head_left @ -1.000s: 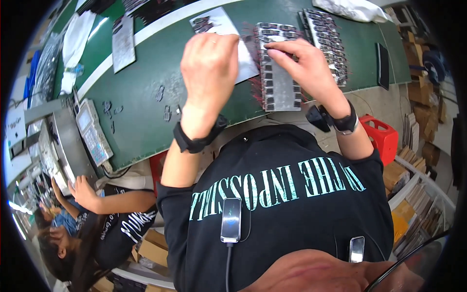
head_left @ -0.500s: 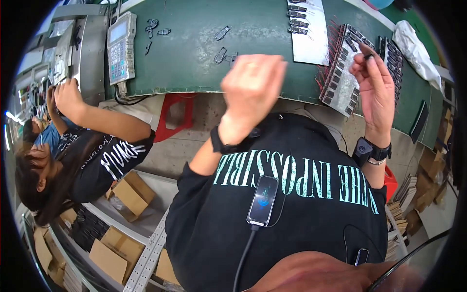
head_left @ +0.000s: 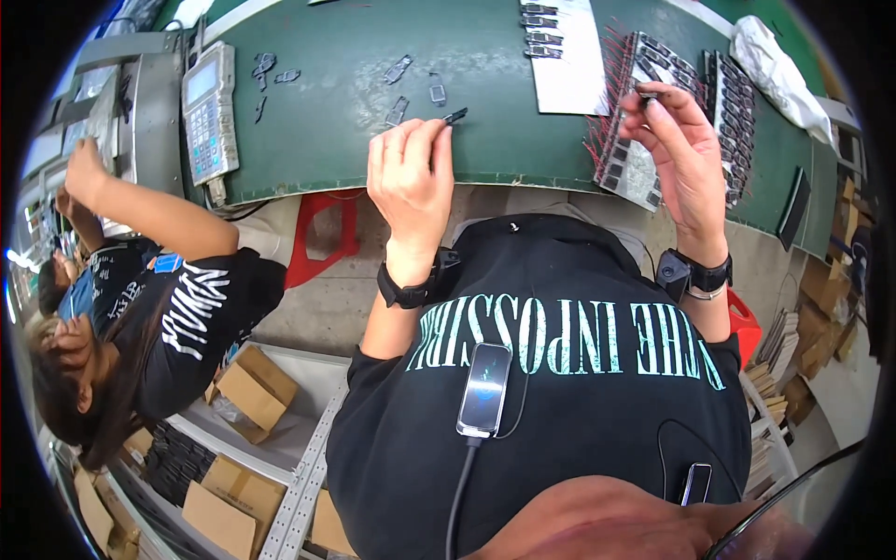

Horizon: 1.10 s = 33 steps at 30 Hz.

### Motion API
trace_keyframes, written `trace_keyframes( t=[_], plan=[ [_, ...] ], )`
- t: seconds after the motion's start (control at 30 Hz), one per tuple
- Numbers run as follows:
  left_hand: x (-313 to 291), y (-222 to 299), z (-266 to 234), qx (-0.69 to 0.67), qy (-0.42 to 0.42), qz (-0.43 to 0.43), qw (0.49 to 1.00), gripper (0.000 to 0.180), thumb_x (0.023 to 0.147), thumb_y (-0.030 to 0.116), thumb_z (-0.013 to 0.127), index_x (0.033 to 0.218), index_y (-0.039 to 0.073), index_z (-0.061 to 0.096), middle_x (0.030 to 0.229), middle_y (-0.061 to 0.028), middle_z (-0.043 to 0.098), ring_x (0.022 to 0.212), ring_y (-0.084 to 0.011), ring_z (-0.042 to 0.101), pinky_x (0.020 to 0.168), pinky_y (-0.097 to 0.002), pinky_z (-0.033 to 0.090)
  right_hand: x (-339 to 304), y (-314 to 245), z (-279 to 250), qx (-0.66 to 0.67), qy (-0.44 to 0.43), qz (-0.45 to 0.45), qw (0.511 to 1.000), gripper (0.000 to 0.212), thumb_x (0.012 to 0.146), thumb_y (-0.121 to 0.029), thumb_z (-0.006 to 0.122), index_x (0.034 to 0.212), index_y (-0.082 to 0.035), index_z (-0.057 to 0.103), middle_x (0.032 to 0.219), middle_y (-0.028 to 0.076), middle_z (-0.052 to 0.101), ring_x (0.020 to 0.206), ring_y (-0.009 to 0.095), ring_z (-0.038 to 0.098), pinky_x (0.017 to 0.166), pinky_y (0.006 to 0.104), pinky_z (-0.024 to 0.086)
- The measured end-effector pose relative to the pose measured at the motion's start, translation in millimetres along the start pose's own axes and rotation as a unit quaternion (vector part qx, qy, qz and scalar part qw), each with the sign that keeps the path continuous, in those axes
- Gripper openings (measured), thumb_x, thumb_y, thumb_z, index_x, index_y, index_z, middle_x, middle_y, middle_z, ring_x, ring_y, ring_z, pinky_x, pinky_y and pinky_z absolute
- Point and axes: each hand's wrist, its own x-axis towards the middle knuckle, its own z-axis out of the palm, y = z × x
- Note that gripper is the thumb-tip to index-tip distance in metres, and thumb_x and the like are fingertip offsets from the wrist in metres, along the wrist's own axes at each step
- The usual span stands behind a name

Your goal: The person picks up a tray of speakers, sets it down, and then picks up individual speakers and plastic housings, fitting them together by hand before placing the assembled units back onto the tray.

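Note:
My left hand is above the front edge of the green table, its fingers closed on a small black plastic part that sticks out past the fingertips. Just beyond it lie loose black frame-shaped pieces: one dark frame, a second frame and a third frame. At the right, my right hand is raised near a board of black modules with thin red wires. Its thumb and index finger pinch a small dark piece, mostly covered by the fingers.
A white sheet carries a row of black parts. Another rack of black modules and a white cloth bag lie at far right. A keypad device stands at left, near a co-worker's arm. Red stool below the table.
My left hand has moved left and turned from a blurred fist to a grip with the black part showing. The right hand keeps its pinch. The whole view has shifted slightly.

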Motion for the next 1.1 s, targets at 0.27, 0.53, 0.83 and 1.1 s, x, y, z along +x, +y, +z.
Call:
trace_keyframes(
  t=[0.27, 0.53, 0.83, 1.1],
  plan=[
    [-2, 31, 14, -0.04, -0.027, 0.064, 0.997, 0.022, 0.078, 0.016, 0.08, 0.098, 0.01, 0.073, 0.094, -0.0032, 0.065, 0.086, -0.0227, 0.06, 0.077, -0.037, 0.049, -8, -12, -4, -0.063, -0.007, 0.017, 0.998, 0.021, 0.099, -0.011, 0.06, 0.117, 0.0, 0.064, 0.101, 0.007, 0.068, 0.087, 0.012, 0.065, 0.085, 0.0283, 0.052],
    [25, 27, 15, -0.019, -0.089, 0.126, 0.988, 0.027, 0.077, 0.014, 0.081, 0.102, 0.009, 0.072, 0.09, -0.0047, 0.066, 0.081, -0.0237, 0.062, 0.073, -0.0356, 0.051, -1, -16, 1, -0.093, -0.01, 0.08, 0.992, 0.02, 0.096, -0.011, 0.065, 0.113, 0.0, 0.065, 0.094, 0.003, 0.067, 0.083, 0.01, 0.065, 0.08, 0.0255, 0.053],
    [55, 72, 14, -0.3, -0.179, -0.083, 0.933, 0.024, 0.087, 0.006, 0.074, 0.11, 0.002, 0.07, 0.086, -0.0096, 0.073, 0.081, -0.0172, 0.072, 0.073, -0.0256, 0.056, 6, -13, 20, -0.127, -0.013, 0.047, 0.991, 0.017, 0.095, -0.006, 0.066, 0.111, 0.001, 0.066, 0.095, 0.002, 0.067, 0.083, 0.006, 0.063, 0.077, 0.0212, 0.052],
    [61, 80, 22, -0.56, -0.273, -0.27, 0.734, 0.027, 0.095, 0.001, 0.065, 0.122, -0.006, 0.064, 0.101, -0.0091, 0.072, 0.093, -0.013, 0.069, 0.084, -0.026, 0.057, 13, -5, 16, -0.236, 0.013, -0.003, 0.972, 0.013, 0.094, -0.004, 0.066, 0.106, 0.001, 0.068, 0.097, 0.001, 0.069, 0.087, 0.005, 0.063, 0.079, 0.0198, 0.052]
  ],
)
